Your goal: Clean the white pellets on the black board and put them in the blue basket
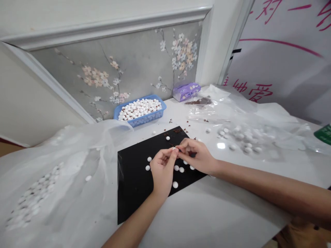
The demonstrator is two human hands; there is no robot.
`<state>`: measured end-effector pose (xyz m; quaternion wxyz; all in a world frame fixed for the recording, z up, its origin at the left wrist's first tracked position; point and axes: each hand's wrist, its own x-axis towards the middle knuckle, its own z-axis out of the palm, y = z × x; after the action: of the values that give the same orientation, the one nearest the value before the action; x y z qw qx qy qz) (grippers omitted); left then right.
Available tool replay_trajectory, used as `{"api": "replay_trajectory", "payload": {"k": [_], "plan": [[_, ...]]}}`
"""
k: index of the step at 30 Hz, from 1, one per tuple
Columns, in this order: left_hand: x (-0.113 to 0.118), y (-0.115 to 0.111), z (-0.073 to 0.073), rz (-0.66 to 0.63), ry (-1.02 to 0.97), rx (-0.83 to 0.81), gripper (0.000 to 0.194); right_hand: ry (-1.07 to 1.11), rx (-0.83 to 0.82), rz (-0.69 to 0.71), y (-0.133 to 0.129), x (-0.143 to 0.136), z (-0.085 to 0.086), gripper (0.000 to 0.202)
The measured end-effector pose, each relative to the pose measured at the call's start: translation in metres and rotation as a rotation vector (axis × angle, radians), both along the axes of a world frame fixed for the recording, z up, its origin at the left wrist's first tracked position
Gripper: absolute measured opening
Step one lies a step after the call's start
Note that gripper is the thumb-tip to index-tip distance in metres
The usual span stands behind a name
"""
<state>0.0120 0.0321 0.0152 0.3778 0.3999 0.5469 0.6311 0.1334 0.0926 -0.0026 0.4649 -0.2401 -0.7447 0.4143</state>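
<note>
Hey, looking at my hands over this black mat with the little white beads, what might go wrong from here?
Loose white beads lie near the black mat's front edge, so a wrist brush could roll them off. The left hand and right hand pinch one small bead; it may slip. The plastic bag beside the mat could snag.

A mat [134,186] lies on the table [219,213], loose beads [175,184] on it. Behind it stands a basket [139,111] of beads; a box [186,91] sits to the right of the basket. Bags [51,179] flank the mat.
</note>
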Motion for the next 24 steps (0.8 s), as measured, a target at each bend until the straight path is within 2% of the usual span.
{"api": "replay_trajectory", "payload": {"k": [7,10,12,13,14,16,18,20,24], "plan": [[0.001,0.000,-0.002,-0.006,0.014,0.012,0.018,-0.026,0.057,0.014,0.003,0.001,0.005,0.018],[-0.005,0.005,0.001,-0.048,0.049,0.010,0.019,-0.094,0.077,0.123,0.012,0.007,0.013,0.013],[-0.015,0.014,0.005,-0.051,0.109,0.009,0.020,-0.160,0.071,0.184,0.025,0.014,0.019,0.020],[-0.023,0.019,0.007,-0.045,0.170,0.004,0.021,-0.191,0.080,0.170,0.034,0.018,0.020,0.023],[-0.031,0.024,0.010,-0.037,0.255,-0.004,0.021,-0.220,0.107,0.101,0.044,0.022,0.020,0.024],[-0.052,0.035,0.014,-0.035,0.541,-0.021,0.017,-0.313,0.251,-0.094,0.066,0.031,0.015,0.028],[-0.071,0.043,0.015,-0.022,0.822,-0.050,0.012,-0.514,0.400,-0.264,0.087,0.038,0.005,0.035],[-0.087,0.048,0.013,-0.077,0.983,-0.120,0.010,-0.690,0.414,-0.310,0.102,0.041,-0.007,0.041],[-0.102,0.053,0.006,-0.227,1.033,-0.194,0.013,-0.840,0.288,-0.287,0.112,0.040,-0.020,0.043]]}}
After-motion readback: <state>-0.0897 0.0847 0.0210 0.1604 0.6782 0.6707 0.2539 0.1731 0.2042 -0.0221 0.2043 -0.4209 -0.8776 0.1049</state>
